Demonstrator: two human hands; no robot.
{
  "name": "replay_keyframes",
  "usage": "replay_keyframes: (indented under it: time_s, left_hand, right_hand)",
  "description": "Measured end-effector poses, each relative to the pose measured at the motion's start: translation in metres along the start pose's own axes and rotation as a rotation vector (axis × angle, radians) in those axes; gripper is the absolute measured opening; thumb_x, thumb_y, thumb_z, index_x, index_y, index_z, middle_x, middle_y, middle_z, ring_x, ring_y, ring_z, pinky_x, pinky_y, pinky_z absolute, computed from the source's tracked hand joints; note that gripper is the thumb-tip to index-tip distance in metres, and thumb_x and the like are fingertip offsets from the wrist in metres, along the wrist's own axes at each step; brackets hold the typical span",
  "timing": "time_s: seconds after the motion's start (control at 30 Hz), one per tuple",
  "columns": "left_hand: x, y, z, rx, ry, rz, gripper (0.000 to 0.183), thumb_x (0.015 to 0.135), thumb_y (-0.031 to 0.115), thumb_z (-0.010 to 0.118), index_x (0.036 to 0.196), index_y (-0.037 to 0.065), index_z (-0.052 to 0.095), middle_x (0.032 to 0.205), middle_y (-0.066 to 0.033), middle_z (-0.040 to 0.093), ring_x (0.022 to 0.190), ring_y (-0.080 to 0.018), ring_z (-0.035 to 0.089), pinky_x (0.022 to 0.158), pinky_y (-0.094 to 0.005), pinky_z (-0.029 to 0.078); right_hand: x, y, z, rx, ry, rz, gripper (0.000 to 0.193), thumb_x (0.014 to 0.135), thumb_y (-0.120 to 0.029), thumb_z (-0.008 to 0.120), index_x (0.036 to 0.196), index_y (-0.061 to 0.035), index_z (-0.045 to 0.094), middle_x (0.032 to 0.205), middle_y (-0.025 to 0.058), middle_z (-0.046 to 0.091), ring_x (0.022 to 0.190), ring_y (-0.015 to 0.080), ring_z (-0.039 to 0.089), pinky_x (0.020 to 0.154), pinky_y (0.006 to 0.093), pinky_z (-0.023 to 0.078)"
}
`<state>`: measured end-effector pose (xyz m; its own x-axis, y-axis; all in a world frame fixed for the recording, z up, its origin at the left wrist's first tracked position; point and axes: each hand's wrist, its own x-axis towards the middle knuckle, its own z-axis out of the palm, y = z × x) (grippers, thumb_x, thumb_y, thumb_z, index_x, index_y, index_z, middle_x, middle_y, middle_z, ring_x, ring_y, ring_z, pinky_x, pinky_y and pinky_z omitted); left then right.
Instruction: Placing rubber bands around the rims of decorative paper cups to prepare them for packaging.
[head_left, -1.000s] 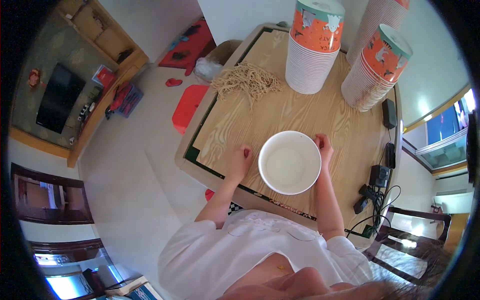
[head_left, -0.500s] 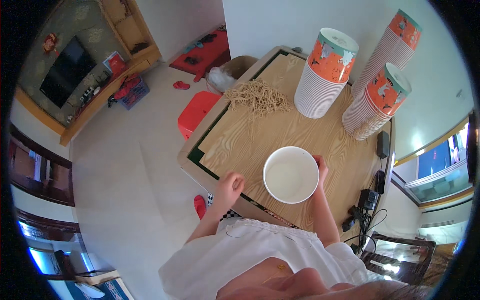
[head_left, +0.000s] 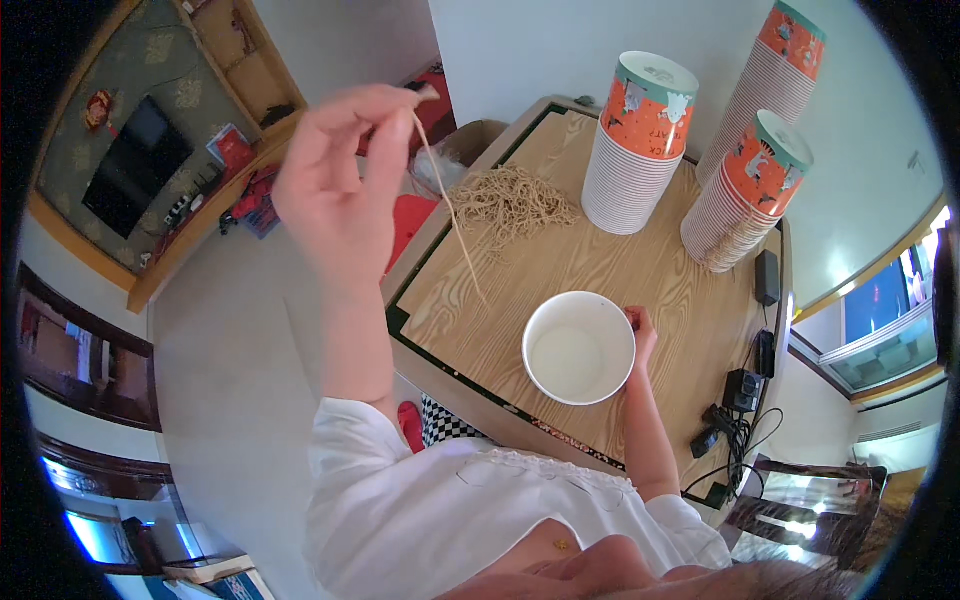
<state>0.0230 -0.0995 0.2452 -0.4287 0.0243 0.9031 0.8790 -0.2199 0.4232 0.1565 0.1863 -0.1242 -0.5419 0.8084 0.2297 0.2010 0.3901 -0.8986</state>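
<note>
My left hand (head_left: pixel 355 170) is raised high over the table's left side, thumb and fingers pinched on a tan string (head_left: pixel 452 210). The string slants down from the fingertips, and its lower end hangs left of a white paper bucket (head_left: pixel 578 352). The bucket has its open mouth turned toward me, and nothing shows inside it. My right hand (head_left: pixel 642 335) grips the bucket at its right side; some of those fingers are hidden behind the wall. Beyond the bucket, a loose heap of tan strings (head_left: pixel 515 205) lies at the table's far left.
Three tall stacks of upside-down paper buckets, orange and green on top, stand at the back: one stack (head_left: pixel 640 145), a nearer right stack (head_left: pixel 745 195) and a rear stack (head_left: pixel 765 90). Black adapters and cables (head_left: pixel 735 425) lie along the table's right edge. A red stool (head_left: pixel 408 225) stands left.
My left hand has risen from the table's near edge up and to the left, and a string now shows hanging from it. My right hand stays on the bucket.
</note>
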Motion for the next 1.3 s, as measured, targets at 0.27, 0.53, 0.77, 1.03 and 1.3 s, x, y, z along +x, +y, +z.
replay_keyframes:
  time_s: [0.27, 0.53, 0.77, 1.03, 1.3]
  left_hand:
    - [-0.124, -0.036, 0.002, -0.456, -0.332, -0.873, 0.006, 0.087, 0.006, 0.057, 0.092, 0.005, 0.053, 0.087, -0.0091, 0.063, 0.078, -0.0143, 0.059, 0.074, -0.0292, 0.048]
    - [-0.212, -0.047, 0.021, -0.731, -0.223, -1.321, 0.003, 0.088, 0.009, 0.054, 0.091, 0.008, 0.053, 0.074, -0.0061, 0.058, 0.055, -0.0086, 0.047, 0.045, -0.0212, 0.035]
    - [-0.224, -0.034, 0.033, -0.514, -0.357, -1.137, 0.006, 0.086, 0.0, 0.055, 0.091, 0.003, 0.053, 0.081, -0.0009, 0.057, 0.074, -0.0063, 0.055, 0.065, -0.0199, 0.045]
    - [-0.223, -0.022, 0.035, -0.421, -0.36, -1.036, 0.009, 0.085, -0.001, 0.057, 0.092, 0.003, 0.054, 0.08, 0.0008, 0.057, 0.073, -0.0038, 0.054, 0.064, -0.0183, 0.044]
    - [-0.215, -0.028, 0.043, -0.307, -0.344, -1.058, 0.01, 0.081, 0.002, 0.064, 0.092, 0.001, 0.066, 0.073, 0.0032, 0.058, 0.065, -0.0008, 0.049, 0.055, -0.0153, 0.036]
  right_hand:
    - [-0.002, 0.001, 0.002, 0.001, 0.019, -0.004, 0.013, 0.086, -0.014, 0.058, 0.088, -0.0025, 0.064, 0.067, 0.0114, 0.061, 0.059, 0.0139, 0.056, 0.058, 0.0303, 0.047]
    - [0.005, -0.06, -0.037, 0.39, -0.159, 0.194, 0.01, 0.088, -0.006, 0.055, 0.093, 0.0006, 0.061, 0.08, 0.0044, 0.063, 0.071, 0.0108, 0.057, 0.065, 0.0229, 0.047]
    - [-0.057, -0.192, -0.045, 0.418, -0.416, -0.3, 0.021, 0.081, 0.001, 0.062, 0.102, -0.0001, 0.059, 0.093, 0.0067, 0.061, 0.081, 0.0127, 0.058, 0.074, 0.0252, 0.047]
    - [-0.065, -0.19, -0.03, 0.549, -0.515, -0.298, 0.019, 0.08, 0.002, 0.063, 0.098, -0.0002, 0.061, 0.087, 0.006, 0.062, 0.082, 0.0127, 0.058, 0.076, 0.0256, 0.047]
    - [-0.065, -0.183, -0.018, 0.689, -0.428, -0.152, 0.004, 0.084, -0.001, 0.06, 0.088, 0.0, 0.058, 0.083, 0.0033, 0.06, 0.08, 0.0107, 0.057, 0.076, 0.0247, 0.046]
